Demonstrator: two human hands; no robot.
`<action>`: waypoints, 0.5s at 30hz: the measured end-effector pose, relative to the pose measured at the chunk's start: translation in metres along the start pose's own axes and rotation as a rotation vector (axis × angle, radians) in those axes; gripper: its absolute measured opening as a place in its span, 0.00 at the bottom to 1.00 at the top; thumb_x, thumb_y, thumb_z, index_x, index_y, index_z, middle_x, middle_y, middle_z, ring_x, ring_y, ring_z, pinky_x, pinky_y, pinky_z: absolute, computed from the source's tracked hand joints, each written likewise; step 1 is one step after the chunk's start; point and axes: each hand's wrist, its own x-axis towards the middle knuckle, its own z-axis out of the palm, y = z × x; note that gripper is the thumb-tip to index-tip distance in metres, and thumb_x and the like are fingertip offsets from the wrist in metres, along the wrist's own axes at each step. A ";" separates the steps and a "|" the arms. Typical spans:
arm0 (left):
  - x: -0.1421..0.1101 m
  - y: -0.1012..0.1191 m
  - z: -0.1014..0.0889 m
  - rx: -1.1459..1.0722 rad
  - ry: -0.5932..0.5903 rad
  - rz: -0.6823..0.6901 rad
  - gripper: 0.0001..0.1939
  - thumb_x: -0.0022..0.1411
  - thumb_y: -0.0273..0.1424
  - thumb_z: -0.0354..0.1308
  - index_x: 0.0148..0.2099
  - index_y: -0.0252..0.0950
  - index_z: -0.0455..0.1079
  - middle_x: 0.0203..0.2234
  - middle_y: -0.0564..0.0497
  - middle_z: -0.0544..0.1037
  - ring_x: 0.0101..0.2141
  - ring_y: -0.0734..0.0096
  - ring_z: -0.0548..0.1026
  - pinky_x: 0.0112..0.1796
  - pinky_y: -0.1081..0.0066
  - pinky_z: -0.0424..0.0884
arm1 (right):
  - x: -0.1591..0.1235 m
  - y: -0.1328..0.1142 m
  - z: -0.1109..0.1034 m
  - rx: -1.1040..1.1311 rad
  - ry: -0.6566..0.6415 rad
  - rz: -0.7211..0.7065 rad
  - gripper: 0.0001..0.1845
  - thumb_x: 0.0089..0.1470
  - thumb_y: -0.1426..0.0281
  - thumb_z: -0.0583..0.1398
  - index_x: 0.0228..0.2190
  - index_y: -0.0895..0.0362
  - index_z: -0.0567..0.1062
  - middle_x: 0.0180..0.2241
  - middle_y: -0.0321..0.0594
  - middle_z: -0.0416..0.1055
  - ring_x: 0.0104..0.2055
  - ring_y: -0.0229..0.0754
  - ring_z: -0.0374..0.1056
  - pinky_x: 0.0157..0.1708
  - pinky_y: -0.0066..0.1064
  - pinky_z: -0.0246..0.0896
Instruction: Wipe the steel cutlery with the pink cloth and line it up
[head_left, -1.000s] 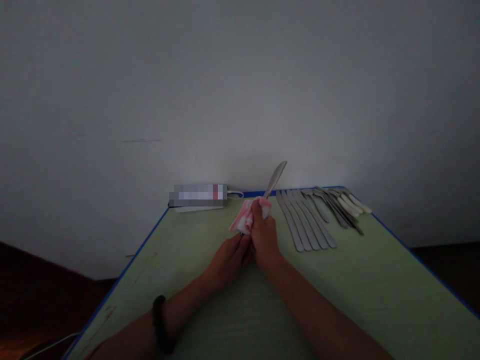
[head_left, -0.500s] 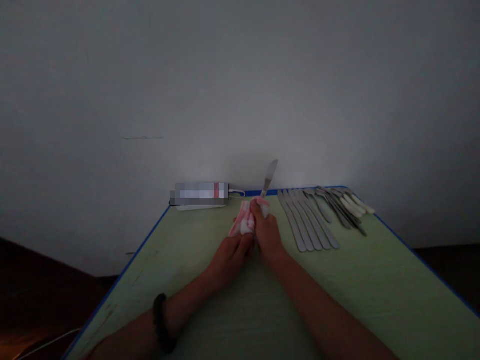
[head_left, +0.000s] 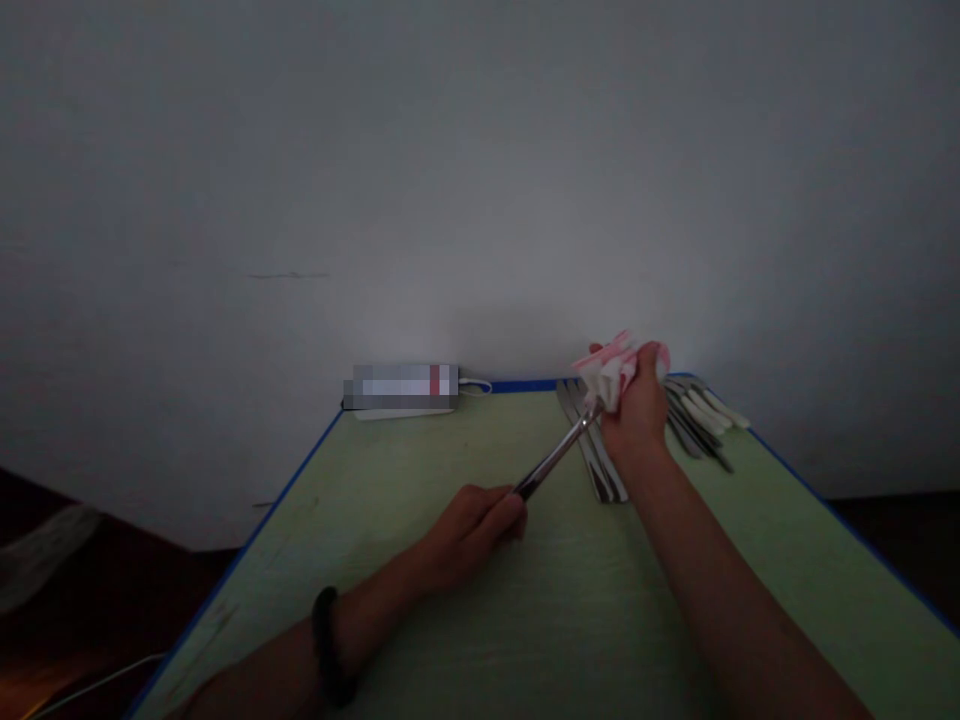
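My left hand (head_left: 472,530) grips the handle end of a shiny table knife (head_left: 559,460), which slants up and to the right above the table. A crumpled pink and white cloth (head_left: 611,375) is wrapped round the far part of the knife and hides its blade. My right hand (head_left: 641,405) is closed on that cloth, with the thumb on top. Beneath the right hand lies a row of table knives (head_left: 604,470), partly covered by the hand and forearm.
Forks and other dark cutlery (head_left: 694,430) lie at the back right, beside several pieces with white handles (head_left: 705,408). At the back left is a blurred-out box-like object (head_left: 405,388) with a white cable (head_left: 476,383). The green table (head_left: 360,460) has a blue edge and meets a grey wall.
My right hand has slid the cloth up and right along the knife, away from my left hand. The handle is now exposed and the blade covered; the knife tilts further right.
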 end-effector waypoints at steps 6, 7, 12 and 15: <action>0.009 0.000 0.002 -0.097 0.252 -0.185 0.23 0.66 0.45 0.37 0.25 0.36 0.59 0.17 0.58 0.59 0.19 0.76 0.58 0.21 0.76 0.55 | -0.018 0.020 0.002 -0.319 0.077 0.011 0.29 0.51 0.46 0.51 0.22 0.59 0.72 0.17 0.36 0.69 0.17 0.32 0.63 0.15 0.23 0.55; 0.010 0.000 0.003 -0.106 0.253 -0.191 0.23 0.66 0.45 0.37 0.25 0.37 0.58 0.16 0.58 0.59 0.19 0.76 0.57 0.21 0.76 0.54 | -0.023 0.025 0.003 -0.408 0.079 0.030 0.30 0.49 0.45 0.52 0.20 0.59 0.72 0.15 0.36 0.68 0.17 0.32 0.62 0.14 0.23 0.52; 0.013 0.002 0.005 -0.149 0.264 -0.199 0.23 0.64 0.47 0.39 0.24 0.37 0.57 0.16 0.59 0.58 0.18 0.76 0.56 0.20 0.75 0.53 | -0.044 0.041 0.009 -0.556 -0.002 0.111 0.31 0.45 0.42 0.52 0.16 0.57 0.67 0.12 0.34 0.61 0.16 0.32 0.58 0.13 0.24 0.48; 0.015 0.003 0.006 -0.179 0.306 -0.196 0.24 0.64 0.47 0.38 0.23 0.38 0.56 0.14 0.59 0.56 0.17 0.76 0.55 0.20 0.75 0.53 | -0.051 0.042 0.013 -0.532 -0.045 0.155 0.30 0.45 0.42 0.53 0.16 0.56 0.65 0.12 0.32 0.59 0.16 0.32 0.57 0.13 0.23 0.48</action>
